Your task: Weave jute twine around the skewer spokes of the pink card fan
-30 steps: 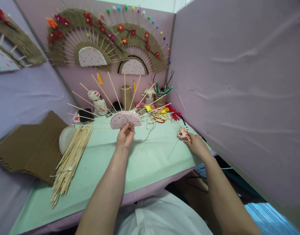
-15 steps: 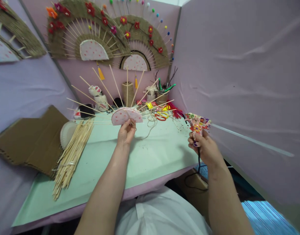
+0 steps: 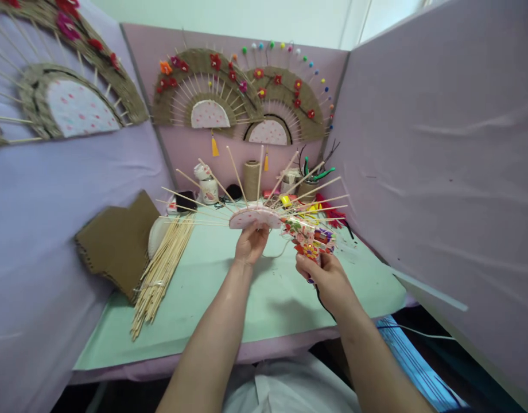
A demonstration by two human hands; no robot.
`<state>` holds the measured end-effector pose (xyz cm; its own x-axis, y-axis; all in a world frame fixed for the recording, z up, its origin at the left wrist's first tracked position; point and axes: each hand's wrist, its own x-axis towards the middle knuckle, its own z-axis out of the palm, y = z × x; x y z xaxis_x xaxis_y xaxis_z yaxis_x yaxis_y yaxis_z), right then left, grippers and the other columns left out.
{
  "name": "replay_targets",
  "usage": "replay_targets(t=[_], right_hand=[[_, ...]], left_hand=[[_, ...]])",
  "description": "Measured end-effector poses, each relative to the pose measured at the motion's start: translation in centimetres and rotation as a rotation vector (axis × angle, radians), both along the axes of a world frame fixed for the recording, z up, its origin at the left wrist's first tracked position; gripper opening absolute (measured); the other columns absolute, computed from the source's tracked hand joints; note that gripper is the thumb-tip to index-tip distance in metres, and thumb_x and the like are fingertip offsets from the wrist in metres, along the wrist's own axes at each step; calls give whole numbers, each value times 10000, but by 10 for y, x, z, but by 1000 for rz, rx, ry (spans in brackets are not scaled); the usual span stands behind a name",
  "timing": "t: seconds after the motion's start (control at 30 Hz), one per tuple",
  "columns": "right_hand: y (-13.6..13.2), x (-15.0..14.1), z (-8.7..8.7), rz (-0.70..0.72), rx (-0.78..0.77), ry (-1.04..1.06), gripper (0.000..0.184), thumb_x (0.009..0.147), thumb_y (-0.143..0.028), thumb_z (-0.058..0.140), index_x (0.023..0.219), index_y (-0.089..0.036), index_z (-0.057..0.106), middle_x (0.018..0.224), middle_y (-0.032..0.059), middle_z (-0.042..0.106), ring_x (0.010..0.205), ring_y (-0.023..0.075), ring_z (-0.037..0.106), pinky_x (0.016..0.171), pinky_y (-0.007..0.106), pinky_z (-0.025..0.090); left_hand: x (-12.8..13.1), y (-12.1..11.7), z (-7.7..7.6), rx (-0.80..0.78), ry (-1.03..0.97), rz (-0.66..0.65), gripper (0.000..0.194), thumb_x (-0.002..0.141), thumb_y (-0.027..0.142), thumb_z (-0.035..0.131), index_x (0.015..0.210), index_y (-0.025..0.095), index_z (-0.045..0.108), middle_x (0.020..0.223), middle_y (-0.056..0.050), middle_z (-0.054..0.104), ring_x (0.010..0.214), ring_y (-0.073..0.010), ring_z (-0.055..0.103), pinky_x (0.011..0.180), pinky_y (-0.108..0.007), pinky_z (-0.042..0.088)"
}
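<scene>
No readable text, label, brand, number or sign on anything here

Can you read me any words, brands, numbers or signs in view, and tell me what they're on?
I can't read any.
The glue gun in the right hand shows only a floral pattern.
Any print on the white jar is too small to read.

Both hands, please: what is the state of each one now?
Left hand: closed, holding the dotted half-disc with sticks.
Right hand: closed, holding the flowered glue gun by its grip.
</scene>
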<state>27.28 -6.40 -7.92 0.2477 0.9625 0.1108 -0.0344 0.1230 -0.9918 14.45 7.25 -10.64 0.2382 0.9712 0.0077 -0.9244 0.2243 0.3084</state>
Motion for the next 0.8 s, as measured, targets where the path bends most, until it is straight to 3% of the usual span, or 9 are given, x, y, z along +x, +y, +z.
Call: replay_targets(t=[0.13, 0.23, 0.37, 0.57, 0.8], right_hand=[[3, -8, 7, -31, 32, -106, 294, 670, -450, 713, 777, -184, 651, 571, -14, 566, 523, 128, 462, 492, 256, 367], [0, -11, 6, -96, 62, -200, 314, 678, -434, 709, 872, -187, 694, 786, 45, 701, 717, 208, 614, 646, 312, 485], [-8, -9, 2, -165, 116, -291, 369, 735, -453, 671, 1005, -204, 695, 999, 71, 723, 949, 265, 647, 809, 368, 509], [-16, -6, 1, -136, 116, -404, 299, 770, -430, 651, 975, -216, 693, 822, 40, 720, 746, 229, 641, 651, 311, 507], [-13, -3, -6, -150, 166, -510, 294, 824, -399, 606, 1013, -179, 656, 889, 50, 702, 758, 198, 624, 634, 261, 471]], left_hand=[[-1, -4, -1, 88, 61, -81, 189, 742, -3, 594, 847, 143, 652, 853, -45, 699, 799, -132, 652, 749, -254, 498], [-1, -6, -1, 166, 100, -123, 210, 721, -10, 596, 862, 130, 660, 899, -65, 703, 845, -152, 658, 759, -256, 488], [0, -8, -3, 198, 108, -127, 214, 705, -19, 595, 815, 155, 654, 894, -46, 703, 859, -148, 657, 787, -264, 471], [0, -10, -8, 318, 151, -204, 250, 682, 39, 655, 913, 132, 682, 921, -80, 701, 881, -180, 656, 821, -295, 463], [0, -11, -8, 359, 112, -236, 278, 649, 41, 713, 891, 175, 692, 921, -32, 711, 875, -147, 658, 830, -260, 463]])
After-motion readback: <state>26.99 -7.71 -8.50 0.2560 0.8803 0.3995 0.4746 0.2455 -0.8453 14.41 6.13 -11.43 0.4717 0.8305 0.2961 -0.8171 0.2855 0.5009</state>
